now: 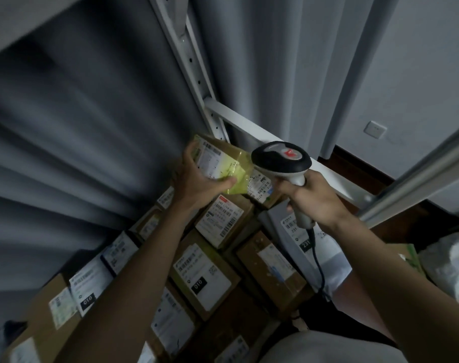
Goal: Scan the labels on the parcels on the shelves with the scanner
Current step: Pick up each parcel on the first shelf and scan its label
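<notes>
Above the shelf, the left hand grips a yellow-taped parcel, label up, while the right hand clasps the scanner just beside it. Many labelled boxes below probably await scanning.

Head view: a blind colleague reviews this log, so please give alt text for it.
A person's left hand grips a small parcel wrapped in yellow tape, label up, while the right hand holds a corded scanner just beside it. Below them lie many labelled cardboard parcels on a shelf, with a grey curtain behind.
</notes>
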